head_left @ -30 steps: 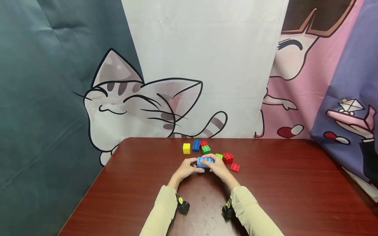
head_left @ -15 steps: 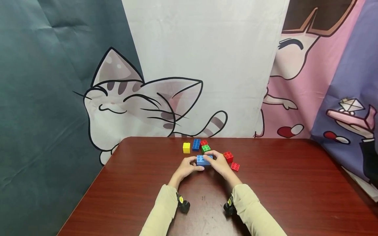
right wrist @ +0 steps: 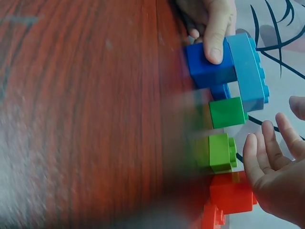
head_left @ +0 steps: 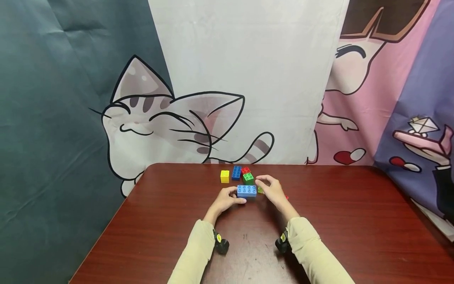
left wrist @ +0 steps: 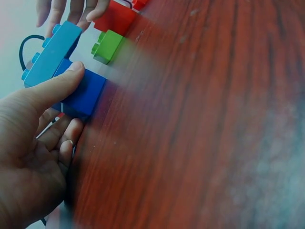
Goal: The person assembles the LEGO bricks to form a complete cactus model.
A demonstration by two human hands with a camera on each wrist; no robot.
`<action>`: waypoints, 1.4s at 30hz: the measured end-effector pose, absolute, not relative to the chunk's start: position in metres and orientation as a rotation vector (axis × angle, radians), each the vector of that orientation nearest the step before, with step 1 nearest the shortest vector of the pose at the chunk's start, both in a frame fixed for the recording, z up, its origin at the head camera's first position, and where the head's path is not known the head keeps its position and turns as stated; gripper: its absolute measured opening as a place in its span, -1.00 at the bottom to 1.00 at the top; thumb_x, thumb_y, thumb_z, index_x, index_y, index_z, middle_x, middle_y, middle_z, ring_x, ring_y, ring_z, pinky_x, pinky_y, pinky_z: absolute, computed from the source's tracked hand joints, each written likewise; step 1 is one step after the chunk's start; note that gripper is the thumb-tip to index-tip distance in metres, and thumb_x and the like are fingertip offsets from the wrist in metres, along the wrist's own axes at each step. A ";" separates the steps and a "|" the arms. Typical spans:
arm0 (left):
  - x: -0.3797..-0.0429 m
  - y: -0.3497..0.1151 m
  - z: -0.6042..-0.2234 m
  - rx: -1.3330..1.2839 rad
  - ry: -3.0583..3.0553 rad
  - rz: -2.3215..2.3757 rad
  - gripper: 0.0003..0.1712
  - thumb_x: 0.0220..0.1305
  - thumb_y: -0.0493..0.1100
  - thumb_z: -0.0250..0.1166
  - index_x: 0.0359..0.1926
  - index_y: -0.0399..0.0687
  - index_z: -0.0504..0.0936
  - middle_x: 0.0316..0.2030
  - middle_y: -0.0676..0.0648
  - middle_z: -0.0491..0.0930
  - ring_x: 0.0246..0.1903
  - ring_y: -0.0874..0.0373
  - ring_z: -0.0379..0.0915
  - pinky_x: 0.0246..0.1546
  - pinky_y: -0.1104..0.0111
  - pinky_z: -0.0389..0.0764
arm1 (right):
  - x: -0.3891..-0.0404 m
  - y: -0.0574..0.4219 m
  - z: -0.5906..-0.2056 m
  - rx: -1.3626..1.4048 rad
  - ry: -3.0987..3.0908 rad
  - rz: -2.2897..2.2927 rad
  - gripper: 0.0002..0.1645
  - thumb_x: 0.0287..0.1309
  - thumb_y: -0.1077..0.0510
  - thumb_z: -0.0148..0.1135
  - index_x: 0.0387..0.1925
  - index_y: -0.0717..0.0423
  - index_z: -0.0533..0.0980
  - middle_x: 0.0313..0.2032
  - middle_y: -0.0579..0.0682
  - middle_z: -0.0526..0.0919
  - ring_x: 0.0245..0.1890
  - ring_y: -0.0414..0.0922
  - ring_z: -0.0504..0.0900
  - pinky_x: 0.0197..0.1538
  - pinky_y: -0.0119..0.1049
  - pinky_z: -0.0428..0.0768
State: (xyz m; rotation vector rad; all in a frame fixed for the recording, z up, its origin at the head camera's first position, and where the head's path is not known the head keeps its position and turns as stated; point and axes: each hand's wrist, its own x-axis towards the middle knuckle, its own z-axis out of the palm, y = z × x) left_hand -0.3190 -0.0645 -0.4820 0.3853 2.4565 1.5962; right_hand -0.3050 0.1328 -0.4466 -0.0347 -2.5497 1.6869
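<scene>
My left hand (head_left: 224,199) grips a dark blue toy brick (left wrist: 90,93), its thumb across the brick's near side. On top of that brick sits a longer light blue brick (head_left: 246,191), studs upward, sticking out past it toward the right. My right hand (head_left: 273,191) is apart from the two bricks, over to their right, with nothing in its fingers. In the right wrist view its fingers (right wrist: 271,148) are extended near a lime green brick (right wrist: 220,152) and a red brick (right wrist: 231,193).
Behind the held bricks stand a yellow brick (head_left: 225,176), another dark blue brick (head_left: 236,173), a small red brick (head_left: 245,170) and a green brick (head_left: 248,179). A flat red brick (right wrist: 211,217) lies at the right, mostly hidden by my right hand in the head view.
My right hand has let go of the light blue brick and moved right, now covering the red bricks. My left hand stays almost in place, still holding the bricks.
</scene>
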 end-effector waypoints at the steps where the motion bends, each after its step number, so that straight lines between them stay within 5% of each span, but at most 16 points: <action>1: -0.319 -0.064 -0.482 0.382 2.454 1.598 -0.56 0.10 -0.17 0.46 0.00 -0.21 0.62 -0.44 0.01 0.48 -0.45 0.18 0.31 -0.42 0.44 0.32 | -0.305 0.134 -0.446 -0.036 -2.550 1.676 -0.61 0.32 0.08 0.18 0.08 0.23 0.54 0.05 0.21 0.63 0.00 0.02 0.58 -0.05 -0.36 0.55; 11: -0.321 -0.063 -0.483 0.382 2.484 1.574 -0.52 0.09 -0.17 0.47 0.04 -0.22 0.61 -0.44 0.00 0.46 -0.45 0.19 0.30 -0.45 0.46 0.30 | -0.309 0.140 -0.451 -0.040 -2.507 1.713 -0.65 0.34 0.20 0.12 0.07 0.34 0.52 -0.05 0.27 0.63 -0.21 0.05 0.59 -0.26 -0.47 0.49; 16: -0.321 -0.063 -0.485 0.379 2.490 1.597 -0.54 0.08 -0.17 0.48 0.00 -0.22 0.62 -0.47 0.01 0.44 -0.48 0.20 0.29 -0.46 0.47 0.29 | -0.311 0.138 -0.455 -0.030 -2.519 1.651 -0.67 0.34 0.22 0.10 0.05 0.34 0.53 -0.06 0.28 0.67 -0.05 0.08 0.64 -0.09 -0.33 0.60; 28: -0.321 -0.063 -0.486 0.378 2.468 1.614 -0.54 0.07 -0.16 0.48 0.00 -0.22 0.62 -0.50 0.04 0.40 -0.51 0.20 0.26 -0.48 0.46 0.26 | -0.313 0.146 -0.465 -0.107 -2.571 1.498 -0.61 0.25 0.27 0.16 0.11 0.28 0.50 0.11 0.28 0.58 0.17 0.15 0.52 0.20 0.02 0.47; 34: -0.321 -0.061 -0.487 0.406 2.501 1.585 -0.51 0.13 -0.14 0.45 0.06 -0.22 0.58 -0.54 0.04 0.34 -0.55 0.21 0.23 -0.52 0.47 0.25 | -0.314 0.151 -0.473 -0.120 -2.644 1.534 -0.51 0.23 0.26 0.19 0.19 0.27 0.43 0.18 0.29 0.51 0.24 0.17 0.43 0.36 0.32 0.15; 42: -0.323 -0.056 -0.488 0.405 2.513 1.602 -0.47 0.16 -0.17 0.42 0.14 -0.24 0.55 -0.43 0.01 0.42 -0.53 0.21 0.20 -0.50 0.49 0.23 | -0.324 0.149 -0.475 -0.035 -2.776 1.352 -0.36 0.15 0.26 0.27 0.26 0.35 0.36 0.23 0.34 0.47 0.21 0.20 0.45 0.32 0.10 0.39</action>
